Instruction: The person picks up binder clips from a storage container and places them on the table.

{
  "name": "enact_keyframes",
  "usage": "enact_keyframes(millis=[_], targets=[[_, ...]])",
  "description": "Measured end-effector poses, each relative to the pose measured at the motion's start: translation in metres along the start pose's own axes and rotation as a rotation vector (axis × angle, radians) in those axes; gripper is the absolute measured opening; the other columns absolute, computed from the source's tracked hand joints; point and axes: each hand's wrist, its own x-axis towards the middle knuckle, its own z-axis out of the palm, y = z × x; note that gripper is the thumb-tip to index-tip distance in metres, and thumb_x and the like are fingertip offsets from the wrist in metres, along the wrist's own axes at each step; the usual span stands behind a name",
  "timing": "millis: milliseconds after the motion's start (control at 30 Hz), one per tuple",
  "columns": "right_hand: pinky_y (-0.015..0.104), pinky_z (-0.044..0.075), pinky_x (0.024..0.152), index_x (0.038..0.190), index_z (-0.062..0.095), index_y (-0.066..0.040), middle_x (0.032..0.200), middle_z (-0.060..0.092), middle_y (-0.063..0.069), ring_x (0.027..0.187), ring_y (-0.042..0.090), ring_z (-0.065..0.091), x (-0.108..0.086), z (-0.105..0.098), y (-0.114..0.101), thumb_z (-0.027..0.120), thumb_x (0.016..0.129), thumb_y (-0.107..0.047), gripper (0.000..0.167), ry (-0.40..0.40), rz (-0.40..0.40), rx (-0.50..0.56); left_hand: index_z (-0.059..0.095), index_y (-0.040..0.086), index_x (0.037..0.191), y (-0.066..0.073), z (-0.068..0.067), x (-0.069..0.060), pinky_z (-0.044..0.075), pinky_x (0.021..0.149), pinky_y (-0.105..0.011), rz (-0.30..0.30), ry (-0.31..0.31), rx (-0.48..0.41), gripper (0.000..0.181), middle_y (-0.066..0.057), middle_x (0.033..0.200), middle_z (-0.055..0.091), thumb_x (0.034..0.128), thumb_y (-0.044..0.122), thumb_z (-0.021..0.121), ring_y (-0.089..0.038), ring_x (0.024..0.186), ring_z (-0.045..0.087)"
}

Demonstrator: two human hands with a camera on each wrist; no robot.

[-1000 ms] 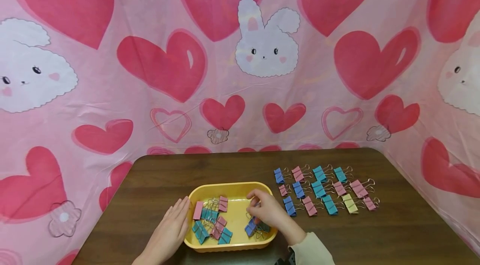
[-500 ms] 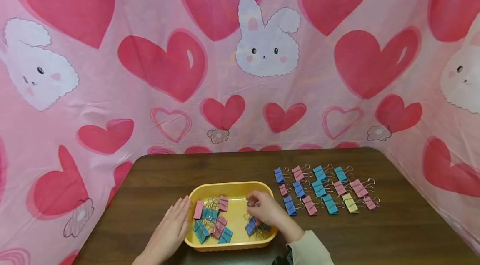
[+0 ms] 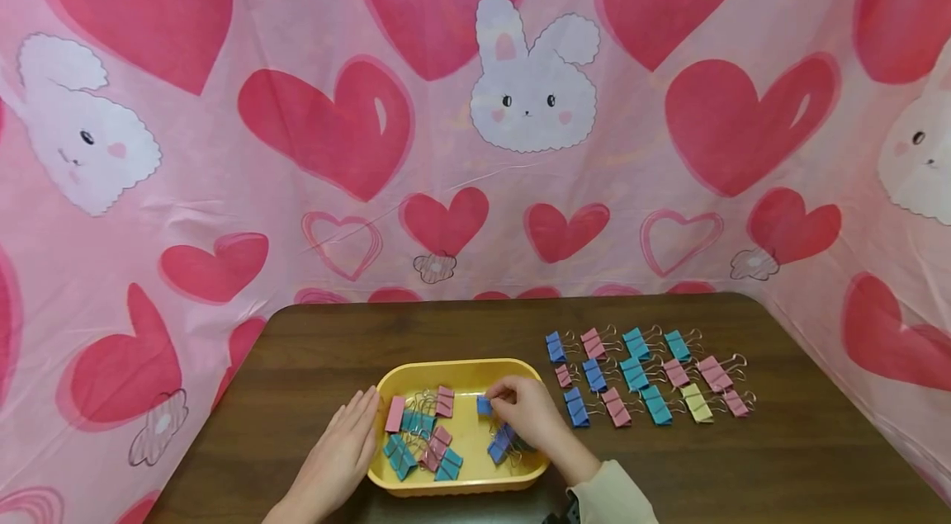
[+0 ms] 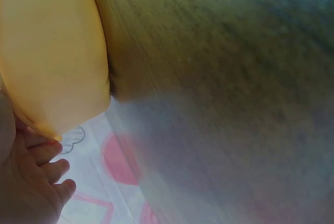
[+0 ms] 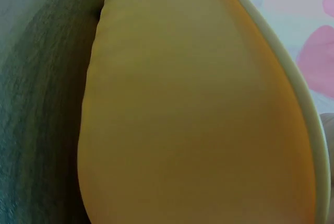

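1. In the right half of the yellow tray [image 3: 468, 377], the grip of the right hand [image 3: 531, 417] is pinched on a small blue clip [image 3: 484, 405]. Thumb and forefinger meet at its right side, leaving its body pointing left; the fingers hide its handles, so what exactly they pinch cannot be told, nor whether it touches the tray floor.

2. Just below that hand, near the tray's near right corner, a violet-blue clip [image 3: 502, 443] lies with its wires showing, partly covered by the hand.

3. Along the tray's left end, the left hand [image 3: 338, 446] lays straight fingers against the rim, gripping nothing; this probably steadies the tray.

4. Inside that left half, pink and teal clips [image 3: 401, 458] lie tangled at mixed angles, as if loosely heaped rather than arranged.

5. Towards the far right corner of the bench [image 3: 253, 433], more clips [image 3: 657, 406] lie in three rows, handles pointing right. The common direction and spacing suggest deliberate placing, perhaps so each can be seen singly.

6. Beyond the bench's far edge hangs a pink cloth [image 3: 631, 148] with hearts and rabbits.
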Motion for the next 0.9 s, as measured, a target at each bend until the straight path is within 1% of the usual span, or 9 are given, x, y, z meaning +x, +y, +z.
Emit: enact_keyframes(millis=[167, 267, 400, 533, 667, 800, 900], targets=[[0.022, 0.046, 0.057, 0.084, 0.069, -0.007, 0.077, 0.061, -0.005, 0.066, 0.009, 0.051, 0.002, -0.004, 0.001, 0.066, 0.081, -0.004, 0.005, 0.052, 0.002, -0.043, 0.049, -0.006, 0.129, 0.000, -0.001, 0.001, 0.031, 0.100, -0.051, -0.007, -0.011, 0.001, 0.044, -0.017, 0.136, 0.044, 0.0887, 0.009, 0.055, -0.032, 0.126, 0.039], [0.022, 0.047, 0.058, 0.084, 0.069, -0.007, 0.078, 0.061, -0.004, 0.068, 0.010, 0.051, 0.003, -0.006, 0.002, 0.066, 0.081, -0.004, 0.005, 0.081, -0.012, -0.051, 0.048, -0.006, 0.130, 0.000, -0.001, 0.001, 0.030, 0.100, -0.050, -0.011, -0.014, -0.001, 0.044, -0.017, 0.136, 0.044, 0.0888, 0.009, 0.055, -0.032, 0.126, 0.038], [0.023, 0.048, 0.060, 0.084, 0.068, -0.004, 0.078, 0.061, -0.003, 0.069, 0.012, 0.052, 0.003, -0.009, 0.002, 0.065, 0.081, -0.001, 0.005, 0.137, -0.032, -0.025, 0.049, -0.006, 0.130, 0.000, 0.000, 0.000, 0.031, 0.100, -0.051, -0.010, -0.004, -0.004, 0.044, -0.017, 0.136, 0.044, 0.0885, 0.009, 0.055, -0.032, 0.126, 0.038], [0.024, 0.050, 0.063, 0.082, 0.067, -0.003, 0.078, 0.061, -0.002, 0.070, 0.013, 0.054, 0.003, -0.016, 0.003, 0.066, 0.081, 0.002, 0.005, 0.225, -0.078, 0.003, 0.049, -0.006, 0.129, 0.000, 0.001, 0.000, 0.032, 0.099, -0.051, -0.005, 0.005, -0.004, 0.044, -0.017, 0.136, 0.044, 0.0883, 0.009, 0.055, -0.032, 0.125, 0.039], [0.025, 0.050, 0.064, 0.082, 0.068, -0.005, 0.078, 0.063, -0.001, 0.071, 0.013, 0.057, 0.003, -0.025, 0.005, 0.066, 0.081, 0.001, 0.006, 0.298, -0.095, 0.022, 0.049, -0.006, 0.129, 0.000, 0.001, -0.001, 0.032, 0.099, -0.051, 0.001, 0.010, -0.004, 0.044, -0.018, 0.136, 0.044, 0.0881, 0.008, 0.055, -0.033, 0.125, 0.039], [0.024, 0.049, 0.064, 0.087, 0.068, -0.003, 0.080, 0.064, 0.001, 0.070, 0.014, 0.057, 0.002, -0.037, 0.007, 0.066, 0.082, -0.001, 0.005, 0.323, -0.042, 0.108, 0.049, -0.007, 0.129, -0.001, 0.002, -0.001, 0.031, 0.100, -0.051, 0.005, 0.011, -0.003, 0.044, -0.018, 0.135, 0.044, 0.0880, 0.008, 0.055, -0.033, 0.125, 0.039], [0.023, 0.050, 0.063, 0.090, 0.067, 0.001, 0.082, 0.064, 0.006, 0.071, 0.016, 0.060, 0.001, -0.047, 0.012, 0.064, 0.084, 0.000, 0.007, 0.345, 0.005, 0.222, 0.049, -0.007, 0.128, -0.001, 0.002, -0.001, 0.031, 0.100, -0.051, 0.011, 0.014, -0.003, 0.044, -0.018, 0.135, 0.044, 0.0877, 0.008, 0.055, -0.034, 0.125, 0.039]])
